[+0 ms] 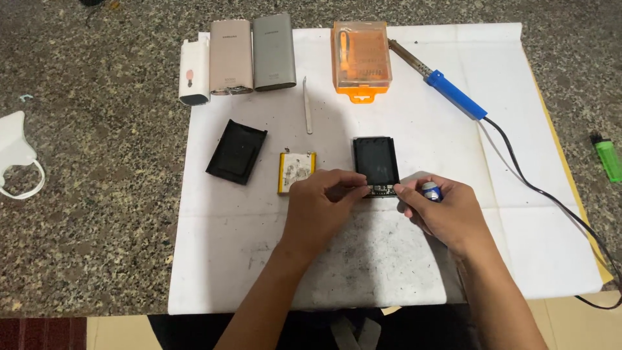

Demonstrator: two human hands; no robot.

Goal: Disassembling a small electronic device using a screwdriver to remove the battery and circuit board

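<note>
A black open case half [376, 160] with a small circuit board at its near end lies on the white sheet [220, 259]. My left hand [321, 204] pinches that near end of the case. My right hand [440, 210] touches the same end from the right and holds a small blue and silver cylinder [431, 190] in its palm. A flat yellow-edged battery cell [297, 172] lies just left of my left hand. The other black case half [236, 151] rests further left.
At the sheet's far edge stand a white power bank [194, 72], a pink one [230, 57] and a grey one [273, 53]. Nearby are tweezers [308, 105], an orange tool box [361, 59], a blue-handled soldering iron [447, 87] with cord, a green lighter [608, 157], a white mask [16, 152].
</note>
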